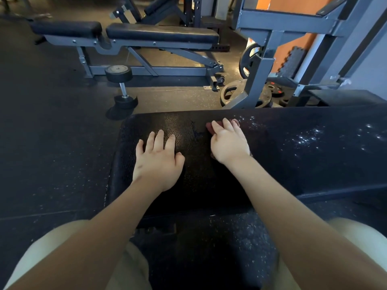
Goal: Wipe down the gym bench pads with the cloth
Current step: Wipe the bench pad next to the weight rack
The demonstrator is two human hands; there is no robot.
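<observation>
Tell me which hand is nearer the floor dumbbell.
Left. The left hand presses the pad right of the dumbbell; the right hand, on the cloth, is farther right.

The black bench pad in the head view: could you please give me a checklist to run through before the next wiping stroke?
1. Dark red cloth under the right hand: ok, the fingers lie flat on it and press it onto the black textured bench pad.
2. Left hand bracing: ok, it lies flat on the pad, apart from the cloth.
3. Pad to the right of the cloth clean: not ok, white specks are scattered there.
4. Pad under and between the hands clean: ok, no specks show.
5. Cloth clean or damp enough: cannot tell, the right hand hides most of it.
</observation>
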